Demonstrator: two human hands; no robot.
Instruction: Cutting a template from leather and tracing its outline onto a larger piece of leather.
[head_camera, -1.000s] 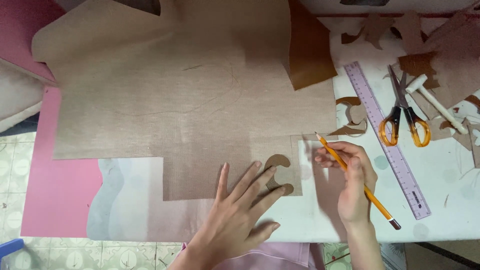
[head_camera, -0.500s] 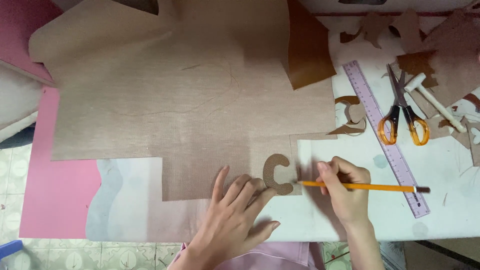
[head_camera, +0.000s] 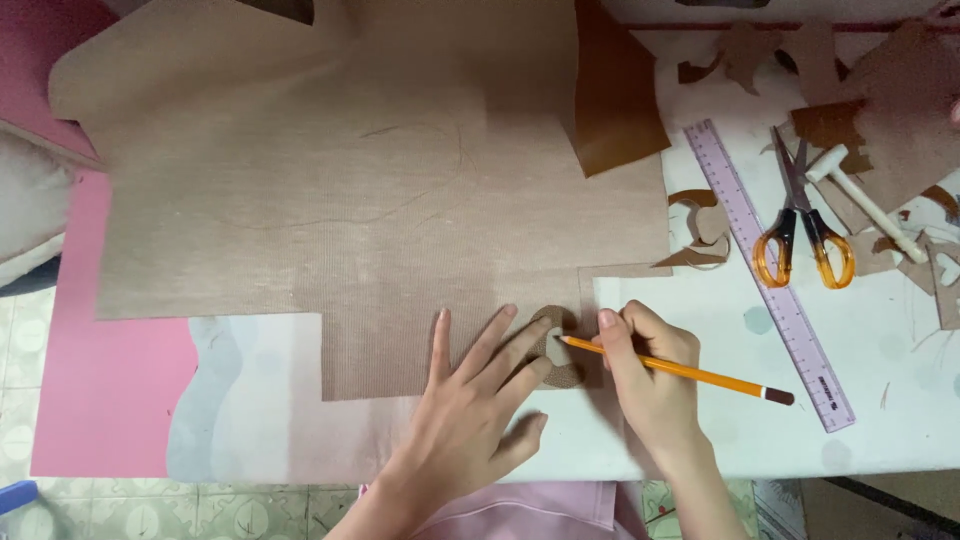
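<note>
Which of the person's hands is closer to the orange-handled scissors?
The right hand, holding the yellow pencil, lies below-left of the orange-handled scissors. The left hand rests flat on the tan fabric sheet, farther left.

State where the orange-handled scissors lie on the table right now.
In the head view the scissors lie at the right of the white table, just right of the purple ruler and left of the small white mallet, away from both hands.

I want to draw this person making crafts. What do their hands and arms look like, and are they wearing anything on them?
Both the left hand and the right hand are bare: no gloves, rings, watch or bracelets show. The fingers are slim with short, plain nails. No sleeves show on the forearms. At the bottom edge there is a bit of pink clothing.
</note>
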